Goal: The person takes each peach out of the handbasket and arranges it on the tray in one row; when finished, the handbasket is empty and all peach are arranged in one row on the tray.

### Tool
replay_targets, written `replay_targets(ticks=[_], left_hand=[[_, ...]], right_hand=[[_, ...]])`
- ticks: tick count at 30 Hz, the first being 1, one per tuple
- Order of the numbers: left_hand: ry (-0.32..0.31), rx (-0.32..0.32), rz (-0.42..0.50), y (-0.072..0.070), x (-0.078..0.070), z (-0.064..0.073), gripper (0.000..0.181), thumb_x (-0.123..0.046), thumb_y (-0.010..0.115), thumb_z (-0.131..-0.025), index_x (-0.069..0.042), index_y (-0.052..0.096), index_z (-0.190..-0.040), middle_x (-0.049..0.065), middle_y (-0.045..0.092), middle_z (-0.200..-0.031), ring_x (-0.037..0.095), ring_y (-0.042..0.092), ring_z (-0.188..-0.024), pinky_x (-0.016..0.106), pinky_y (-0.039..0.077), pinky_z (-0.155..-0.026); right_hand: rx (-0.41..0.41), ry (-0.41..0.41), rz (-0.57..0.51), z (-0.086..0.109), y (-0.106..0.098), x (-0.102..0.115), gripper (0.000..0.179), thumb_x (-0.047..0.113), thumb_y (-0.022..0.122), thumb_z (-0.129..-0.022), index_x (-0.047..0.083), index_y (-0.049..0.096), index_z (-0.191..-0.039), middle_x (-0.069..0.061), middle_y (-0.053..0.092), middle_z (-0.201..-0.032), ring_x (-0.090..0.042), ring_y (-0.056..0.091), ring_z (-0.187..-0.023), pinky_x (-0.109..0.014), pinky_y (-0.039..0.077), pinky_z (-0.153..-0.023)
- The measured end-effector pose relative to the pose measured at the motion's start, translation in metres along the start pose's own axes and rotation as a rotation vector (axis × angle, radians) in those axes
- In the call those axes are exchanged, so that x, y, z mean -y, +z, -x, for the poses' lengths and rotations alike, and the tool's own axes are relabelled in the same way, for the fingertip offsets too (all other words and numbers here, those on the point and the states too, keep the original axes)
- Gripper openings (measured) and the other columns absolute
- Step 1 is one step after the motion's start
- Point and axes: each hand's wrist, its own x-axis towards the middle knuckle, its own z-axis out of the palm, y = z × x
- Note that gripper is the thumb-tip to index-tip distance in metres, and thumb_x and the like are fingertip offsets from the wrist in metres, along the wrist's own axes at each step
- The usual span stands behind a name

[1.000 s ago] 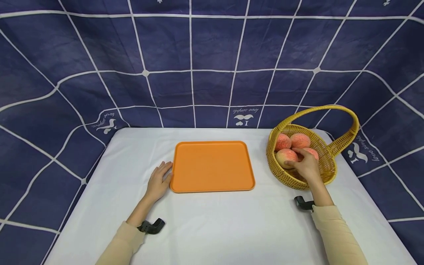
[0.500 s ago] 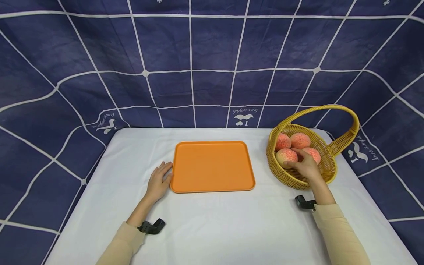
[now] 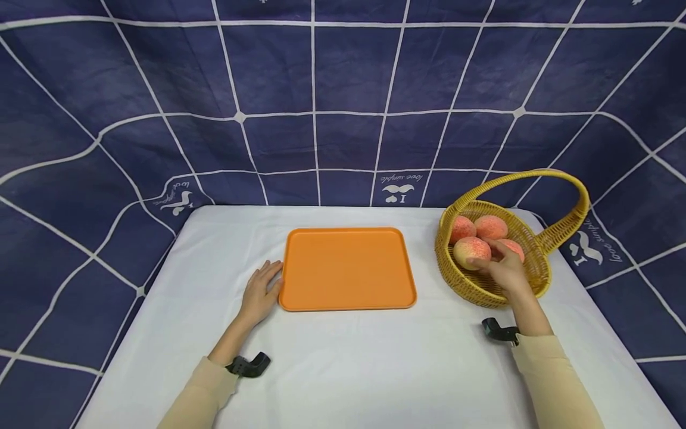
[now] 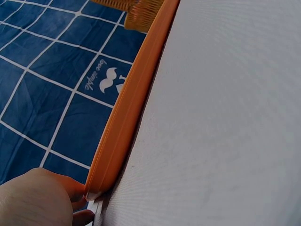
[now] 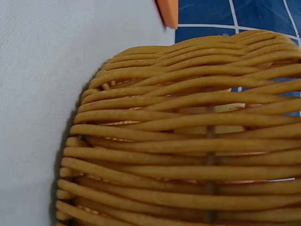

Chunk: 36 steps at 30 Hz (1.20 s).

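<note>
In the head view my right hand (image 3: 504, 268) reaches into a yellow wicker basket (image 3: 461, 287) and grips a yellow-and-pink peach (image 3: 471, 252) between thumb and fingers. Several redder peaches lie around it, one (image 3: 490, 227) behind and another (image 3: 514, 247) partly hidden by the hand. My left hand (image 3: 259, 293) lies beside an orange tray (image 3: 348, 268), its fingers extended and touching the left rim. The left wrist view shows that hand (image 4: 35, 200) against the corner of the tray (image 4: 124, 117). In the right wrist view, the basket's woven wall (image 5: 188, 141) hides the right hand.
A white cloth (image 3: 370, 363) covers the table. Behind and at both sides hangs a dark blue curtain (image 3: 348, 77) with white lines. The basket's tall arched handle (image 3: 536, 174) rises over its far right part.
The head view has shifted a little. The gripped peach has risen slightly within the basket, with the right hand moving along. The left hand stays at the tray.
</note>
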Motion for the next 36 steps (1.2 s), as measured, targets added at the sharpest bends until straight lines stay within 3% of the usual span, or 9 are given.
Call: replay_targets(ticks=[4,11,16,21,23,27,30,36], left_hand=[[-0.014,0.017,0.008,0.001,-0.002,0.001,0.045,-0.013,0.053,-0.099,0.000,0.047,-0.142,0.020,0.045,-0.149,0.036,0.026,-0.147,0.052,0.009,-0.123],[-0.007,-0.003,-0.007,0.001,-0.003,0.001,0.045,-0.014,0.052,-0.099,0.000,0.047,-0.142,0.020,0.045,-0.149,0.037,0.027,-0.147,0.052,0.010,-0.123],[-0.009,-0.007,-0.006,0.001,-0.004,0.000,0.045,-0.014,0.053,-0.099,0.000,0.048,-0.142,0.020,0.046,-0.149,0.037,0.027,-0.147,0.052,0.010,-0.123],[-0.015,0.009,0.001,-0.001,-0.004,0.000,0.045,-0.013,0.053,-0.099,0.000,0.047,-0.143,0.020,0.045,-0.149,0.036,0.026,-0.147,0.052,0.009,-0.123],[-0.016,0.011,0.002,-0.001,-0.004,0.000,0.045,-0.013,0.053,-0.099,0.000,0.047,-0.142,0.020,0.045,-0.149,0.036,0.026,-0.147,0.052,0.009,-0.123],[-0.011,0.012,0.000,-0.002,-0.004,0.001,0.045,-0.013,0.053,-0.099,0.000,0.047,-0.142,0.020,0.045,-0.149,0.037,0.027,-0.147,0.052,0.010,-0.123],[-0.008,0.010,0.005,-0.003,-0.005,0.001,0.045,-0.014,0.052,-0.099,0.000,0.047,-0.142,0.021,0.045,-0.149,0.037,0.027,-0.147,0.052,0.010,-0.123],[0.007,0.005,0.016,-0.004,-0.005,0.003,0.045,-0.014,0.051,-0.100,0.001,0.047,-0.142,0.021,0.045,-0.149,0.037,0.028,-0.146,0.053,0.011,-0.123]], right_hand=[[-0.042,-0.010,-0.020,0.008,-0.005,0.006,0.078,0.020,0.073,-0.089,-0.001,0.030,-0.151,-0.014,0.041,-0.137,0.004,0.053,-0.084,-0.017,0.056,-0.071],[-0.077,-0.011,0.036,0.030,-0.014,0.027,0.082,0.029,0.072,-0.089,0.006,0.026,-0.154,-0.021,0.033,-0.149,-0.016,0.045,-0.110,-0.006,0.049,-0.070],[-0.101,-0.053,0.055,0.046,-0.015,0.038,0.079,0.026,0.072,-0.090,0.008,0.030,-0.154,-0.016,0.039,-0.143,-0.008,0.047,-0.101,-0.007,0.050,-0.071],[-0.069,-0.138,0.049,0.061,-0.009,0.052,0.076,0.021,0.075,-0.087,0.008,0.036,-0.151,0.003,0.045,-0.126,-0.002,0.050,-0.097,-0.008,0.051,-0.073],[-0.031,-0.186,0.041,0.064,-0.003,0.058,0.075,0.018,0.076,-0.086,0.008,0.038,-0.150,0.006,0.046,-0.126,0.001,0.053,-0.097,-0.009,0.052,-0.074],[0.054,-0.248,0.041,0.066,0.015,0.070,0.073,0.017,0.078,-0.084,0.010,0.043,-0.148,-0.006,0.048,-0.139,0.002,0.054,-0.100,-0.011,0.054,-0.076],[0.126,-0.272,0.029,0.061,0.035,0.078,0.071,0.015,0.078,-0.083,0.009,0.045,-0.146,-0.014,0.047,-0.143,-0.005,0.056,-0.102,-0.013,0.054,-0.076],[0.254,-0.289,-0.074,0.041,0.082,0.091,0.068,0.003,0.076,-0.080,0.005,0.048,-0.143,-0.020,0.050,-0.140,-0.022,0.060,-0.103,-0.017,0.055,-0.075]])
